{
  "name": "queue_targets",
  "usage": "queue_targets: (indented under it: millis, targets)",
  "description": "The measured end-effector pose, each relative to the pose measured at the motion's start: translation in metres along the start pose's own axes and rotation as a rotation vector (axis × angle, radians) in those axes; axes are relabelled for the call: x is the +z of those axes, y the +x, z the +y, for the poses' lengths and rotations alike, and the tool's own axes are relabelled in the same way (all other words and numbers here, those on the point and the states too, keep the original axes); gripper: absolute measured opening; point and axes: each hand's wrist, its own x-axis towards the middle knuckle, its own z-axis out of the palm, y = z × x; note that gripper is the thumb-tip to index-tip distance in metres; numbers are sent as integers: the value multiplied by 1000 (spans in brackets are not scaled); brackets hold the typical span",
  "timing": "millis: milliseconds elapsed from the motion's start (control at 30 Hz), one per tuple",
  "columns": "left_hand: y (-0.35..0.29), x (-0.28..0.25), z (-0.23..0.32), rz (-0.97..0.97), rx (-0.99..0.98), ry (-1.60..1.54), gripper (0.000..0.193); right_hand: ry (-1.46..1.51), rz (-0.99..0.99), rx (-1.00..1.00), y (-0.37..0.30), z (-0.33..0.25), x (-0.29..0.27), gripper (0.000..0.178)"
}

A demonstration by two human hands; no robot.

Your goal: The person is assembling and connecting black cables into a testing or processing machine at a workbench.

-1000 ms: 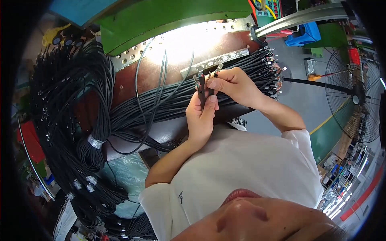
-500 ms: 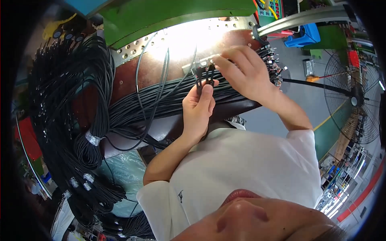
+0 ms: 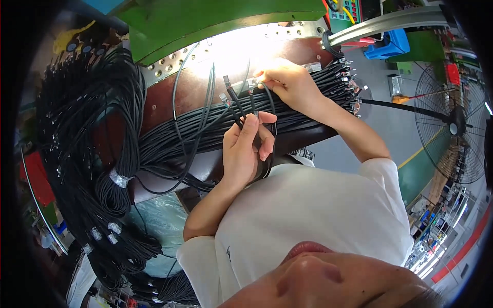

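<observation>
My left hand (image 3: 240, 149) grips several black cables (image 3: 232, 94) between thumb and fingers. Their ends fan upward and carry small metal-and-dark connectors (image 3: 224, 97). To its right, my right hand (image 3: 295, 88) is closed in a pinch at the end of another black cable (image 3: 270, 97), which curves down beside my left hand. A small pale connector (image 3: 251, 83) stands by the right fingertips, and part of it is lost in glare. Beneath both hands lies a thick bundle of black cables (image 3: 169, 136) across the brown bench (image 3: 159, 105).
A green machine housing (image 3: 205, 25) with a bright lamp stands behind the bench. Heavy coils of black cable (image 3: 67, 128) hang at the left, tied with silvery wraps (image 3: 119, 178). Cable ends with connectors (image 3: 349, 79) stick out at the bench's right. A black fan (image 3: 449, 126) is farther right.
My left hand has shifted slightly left and down, and the cable ends in it have spread apart. My right hand has moved left and lower, its fingers now at a cable end.
</observation>
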Motion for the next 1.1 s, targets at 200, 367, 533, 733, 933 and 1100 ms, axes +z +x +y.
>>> queue_targets:
  millis: [200, 367, 533, 733, 933, 1100]
  targets:
    - [8, 5, 2, -23, -111, 101, 38, -451, 45, -574, -1, -28, -30, 27]
    - [2, -6, 7, 82, 730, 963, 34, -404, 83, -389, -6, 16, -31, 18]
    - [2, 17, 28, 40, 297, 246, 50, -37, 69, -95, -7, 17, -11, 14]
    - [21, 20, 19, 74, -41, -59, 30, -178, 17, -100, -7, 21, -12, 12]
    - [23, 19, 14, 19, 4, -75, 25, -198, -17, -111, -7, 15, -19, 13]
    - [24, 23, 15, -31, -131, -102, 26, -512, 251, -608, -3, -24, -41, 25]
